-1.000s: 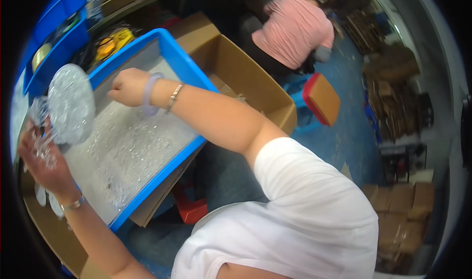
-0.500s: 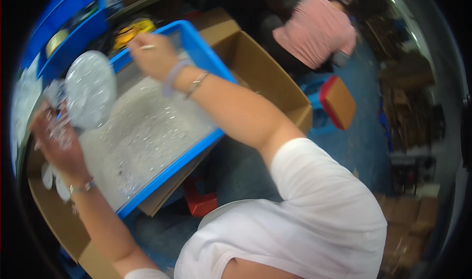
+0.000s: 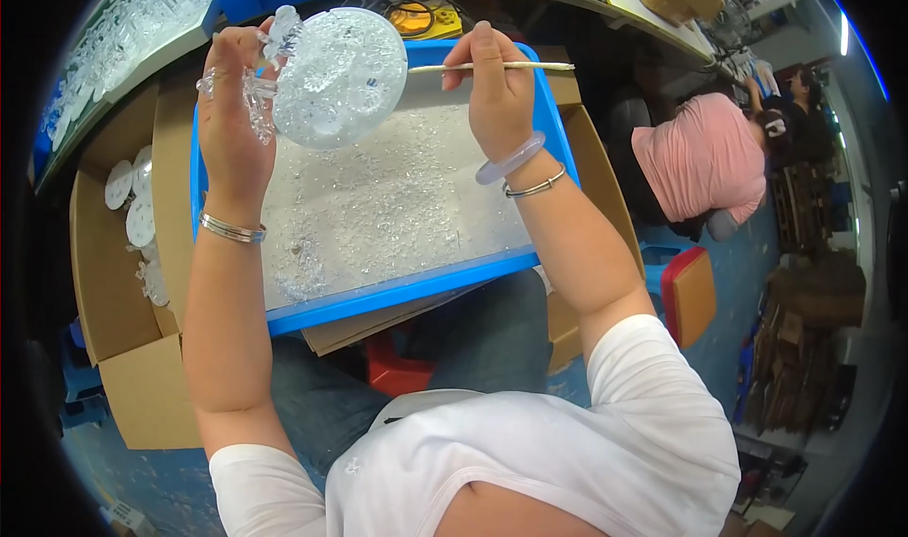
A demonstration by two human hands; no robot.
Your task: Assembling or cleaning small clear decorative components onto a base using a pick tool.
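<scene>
My left hand (image 3: pixel 232 130) is closed round clear, branching plastic pieces (image 3: pixel 258 102) at the left side of a round translucent disc (image 3: pixel 342 83). The disc is tilted up above the blue tray (image 3: pixel 407 283), and small shiny bits show on its face. At the disc's right side, my right hand (image 3: pixel 497 93) pinches a thin pale stick (image 3: pixel 544 65). The stick's left end reaches the disc's edge; whether it touches cannot be seen. Beneath both hands, the tray holds a layer of small clear fragments (image 3: pixel 388 187) on a pale bottom.
Left of the tray, an open cardboard box (image 3: pixel 113 296) holds several round white discs (image 3: pixel 140 220). Clear plastic parts (image 3: pixel 132 36) lie at the far left. A yellow object (image 3: pixel 416 17) with dark cables sits behind the tray. A person in pink (image 3: pixel 700 159) is near a stool (image 3: pixel 689 296) at right.
The view has swung, so the tray now sits more squarely before me. My right hand with the stick has come down beside the disc. My left hand still holds the disc's left side.
</scene>
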